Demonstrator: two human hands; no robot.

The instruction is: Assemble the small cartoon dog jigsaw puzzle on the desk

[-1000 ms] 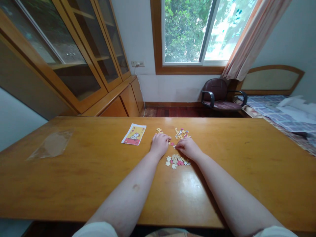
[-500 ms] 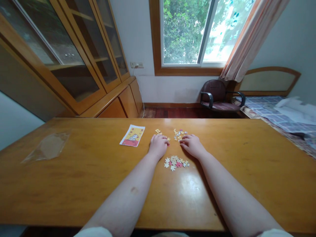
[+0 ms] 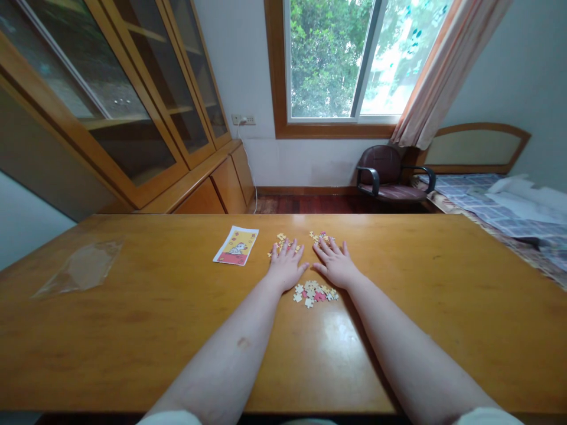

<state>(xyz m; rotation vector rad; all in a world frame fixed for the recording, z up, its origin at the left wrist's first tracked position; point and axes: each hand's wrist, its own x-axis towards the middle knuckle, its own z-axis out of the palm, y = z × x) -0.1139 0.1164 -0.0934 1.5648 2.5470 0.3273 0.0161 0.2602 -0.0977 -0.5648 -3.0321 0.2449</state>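
While a window (image 3: 328, 59) lights the table (image 3: 133, 330), left hand (image 3: 287, 267) and right hand (image 3: 336, 267) lie splayed, empty. Puzzle pieces (image 3: 314, 292) sit between the wrists.

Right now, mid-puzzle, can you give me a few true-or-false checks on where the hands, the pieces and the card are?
1. The left hand and right hand both lie palm down on the table, fingers spread. True.
2. The picture card lies to the right of the right hand. False: it lies to the left of the left hand.
3. A cluster of jigsaw pieces sits between the two wrists, on the near side of the hands. True.
4. The left hand is lifting a piece off the table. False: it is open and flat, with nothing gripped.
5. A clear plastic bag lies on the table, far out to the left. True.
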